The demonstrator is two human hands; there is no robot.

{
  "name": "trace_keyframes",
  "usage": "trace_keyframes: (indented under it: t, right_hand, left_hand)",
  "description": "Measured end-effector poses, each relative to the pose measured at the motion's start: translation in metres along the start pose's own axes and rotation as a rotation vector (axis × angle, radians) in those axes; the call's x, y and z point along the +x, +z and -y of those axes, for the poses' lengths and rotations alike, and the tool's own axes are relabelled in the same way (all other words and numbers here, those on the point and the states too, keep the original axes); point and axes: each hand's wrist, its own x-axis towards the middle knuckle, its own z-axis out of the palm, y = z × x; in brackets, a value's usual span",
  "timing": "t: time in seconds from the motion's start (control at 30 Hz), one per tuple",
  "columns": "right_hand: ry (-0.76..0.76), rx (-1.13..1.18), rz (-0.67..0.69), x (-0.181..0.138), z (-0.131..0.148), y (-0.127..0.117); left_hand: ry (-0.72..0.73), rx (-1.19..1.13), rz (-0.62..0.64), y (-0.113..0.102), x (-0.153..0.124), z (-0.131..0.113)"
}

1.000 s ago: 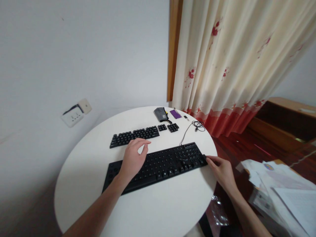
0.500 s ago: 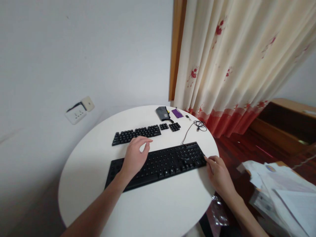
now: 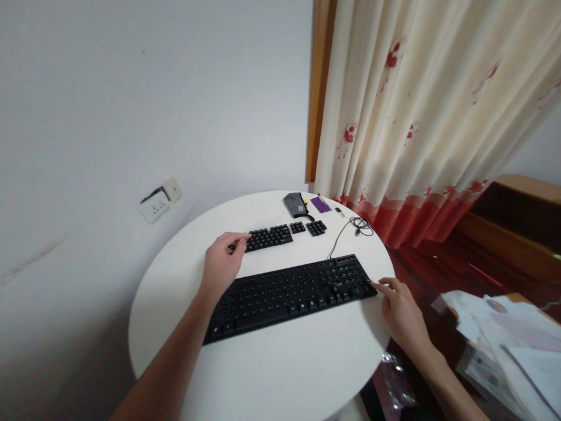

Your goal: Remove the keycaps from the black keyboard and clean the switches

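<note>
A black full-size keyboard [image 3: 289, 290] lies across a round white table [image 3: 280, 368]. Behind it lies a row of loose black keycaps [image 3: 268, 237] laid out like a keyboard, with two small keycap blocks [image 3: 316, 227] to its right. My left hand [image 3: 221, 262] reaches over the keyboard's far edge to the left end of the keycap row, with its fingers curled onto the caps. At the keyboard's right end my right hand [image 3: 402, 314] rests, fingers loosely spread, fingertips touching the corner.
The keyboard's cable [image 3: 350, 227] coils at the table's far right. A grey pouch [image 3: 294, 204] and a purple card [image 3: 321, 204] lie at the far edge. Wall socket [image 3: 155, 203] at left, curtain [image 3: 421, 128] behind, papers [image 3: 504, 333] at right.
My left hand has left the keyboard and moved forward and left onto the keycap row. My right hand stays at the keyboard's right end. The view has shifted left.
</note>
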Motion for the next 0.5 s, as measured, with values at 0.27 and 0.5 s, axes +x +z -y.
trace_keyframes:
  t: [0.27,0.5]
  right_hand:
    - [-0.127,0.153,-0.165,0.034,0.033,-0.006]
    - [-0.419,0.348,0.087,0.086,0.167,0.021]
  left_hand:
    - [-0.103,0.171,-0.138,-0.047,0.031,0.087]
    - [0.023,0.303,0.065,-0.041,0.007,0.149]
